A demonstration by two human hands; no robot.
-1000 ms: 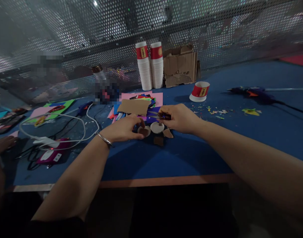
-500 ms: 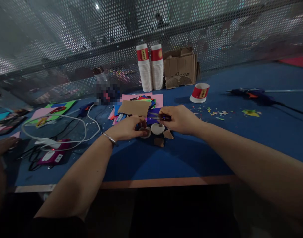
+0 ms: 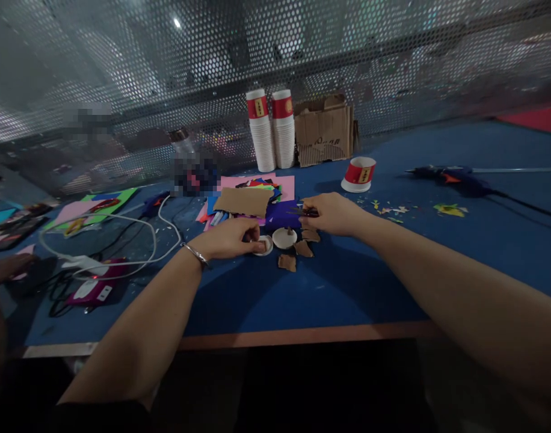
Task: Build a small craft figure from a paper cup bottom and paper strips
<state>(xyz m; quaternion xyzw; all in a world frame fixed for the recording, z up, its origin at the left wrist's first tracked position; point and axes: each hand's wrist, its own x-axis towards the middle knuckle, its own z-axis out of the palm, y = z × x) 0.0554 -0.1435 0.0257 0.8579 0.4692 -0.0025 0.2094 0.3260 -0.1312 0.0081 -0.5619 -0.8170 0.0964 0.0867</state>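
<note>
My left hand (image 3: 237,236) is closed in a pinch over a small piece of cardboard (image 3: 262,246), which rests in a shallow white paper cup base (image 3: 268,240). Just right of it lies a second white cup base (image 3: 282,239) with a small brown bit (image 3: 289,231) in it. My right hand (image 3: 334,213) grips dark-handled scissors (image 3: 309,212), their blades pointing left above the blue paper (image 3: 281,215). Torn cardboard scraps (image 3: 304,249) lie below the scissors, and another cardboard scrap (image 3: 287,262) is nearer the front edge.
A cardboard sheet (image 3: 243,202) tops a pile of coloured paper. Behind stand stacked paper cups (image 3: 263,144) and a cardboard box (image 3: 325,135). A cut red cup (image 3: 359,174) and a glue gun (image 3: 451,176) are at right. Cables and a purple power strip (image 3: 99,285) lie left, near another person's hand (image 3: 9,267).
My right hand has drawn the scissors slightly to the right, away from the cup bases, showing more of the cardboard scraps. My left hand stays at the left base. The view has shifted slightly.
</note>
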